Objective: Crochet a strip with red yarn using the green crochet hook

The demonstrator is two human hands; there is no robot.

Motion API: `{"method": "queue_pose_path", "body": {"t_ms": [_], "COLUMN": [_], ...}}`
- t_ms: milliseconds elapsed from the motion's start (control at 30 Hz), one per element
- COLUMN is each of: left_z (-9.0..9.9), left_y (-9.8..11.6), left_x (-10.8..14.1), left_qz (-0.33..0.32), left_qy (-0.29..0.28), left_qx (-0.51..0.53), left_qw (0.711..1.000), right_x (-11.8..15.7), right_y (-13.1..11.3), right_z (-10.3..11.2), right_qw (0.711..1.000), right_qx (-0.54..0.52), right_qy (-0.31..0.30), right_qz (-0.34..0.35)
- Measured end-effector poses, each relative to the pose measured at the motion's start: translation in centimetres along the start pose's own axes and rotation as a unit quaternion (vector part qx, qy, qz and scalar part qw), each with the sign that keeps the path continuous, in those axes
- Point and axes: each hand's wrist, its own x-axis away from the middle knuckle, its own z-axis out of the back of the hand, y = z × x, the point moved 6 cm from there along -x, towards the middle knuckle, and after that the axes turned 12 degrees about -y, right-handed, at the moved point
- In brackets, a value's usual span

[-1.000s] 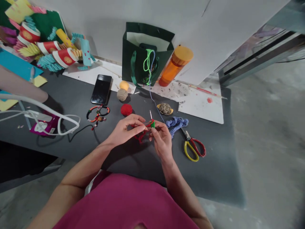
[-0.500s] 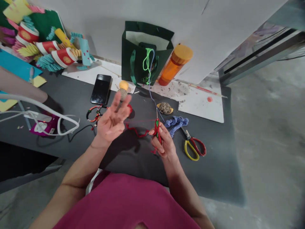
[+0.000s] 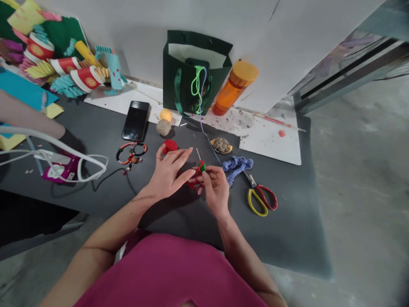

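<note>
A crochet hook [image 3: 203, 167] with a green grip and a thin metal tip is held in my right hand [image 3: 217, 187], its tip pointing up and away. Red yarn work [image 3: 195, 181] hangs around the hook between the two hands. My left hand [image 3: 169, 172] is just left of it, palm down with fingers apart, a strand of red yarn seeming to cross its index finger. Beyond that hand lies a ball of red yarn [image 3: 170, 146], partly covered by the fingers.
Scissors [image 3: 257, 194] and a blue crocheted piece [image 3: 237, 167] lie right of my hands. A bracelet [image 3: 131, 154] and phone [image 3: 136, 120] are at the left. Farther back stand a green bag [image 3: 191, 91] and an orange bottle [image 3: 231, 89]. A coiled grey-brown piece [image 3: 221, 145] lies nearer.
My left hand has turned palm down and moved right and nearer, beside the hook. My right hand has shifted slightly left, and the hook now tilts left.
</note>
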Motion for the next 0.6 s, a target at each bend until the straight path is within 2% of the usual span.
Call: {"method": "queue_pose_path", "body": {"t_ms": [100,200,267,433,600], "left_z": [-1.0,-2.0,-2.3,-2.0,-1.6], "left_y": [-0.8,-1.5,-1.7,-1.8,-1.9], "left_x": [0.0,0.2,0.2,0.0,-0.2], "left_qz": [0.036,0.047,0.050,0.055,0.057], "left_qy": [0.014,0.010,0.016,0.038,0.054], "left_qx": [0.100,0.240,0.286,0.309,0.285], "left_qw": [0.994,0.970,0.957,0.949,0.955], "right_x": [0.6,1.0,1.0,1.0,0.7], "right_y": [-0.2,-0.6,-1.0,-2.0,-2.0], "right_z": [0.1,-0.3,-0.6,-0.8,-0.3], "right_qw": [0.989,0.974,0.964,0.935,0.928], "right_qx": [0.130,0.204,0.237,0.315,0.343], "right_qy": [0.045,0.033,0.016,0.006,0.016], "right_qz": [0.051,0.096,0.122,0.161,0.147]}}
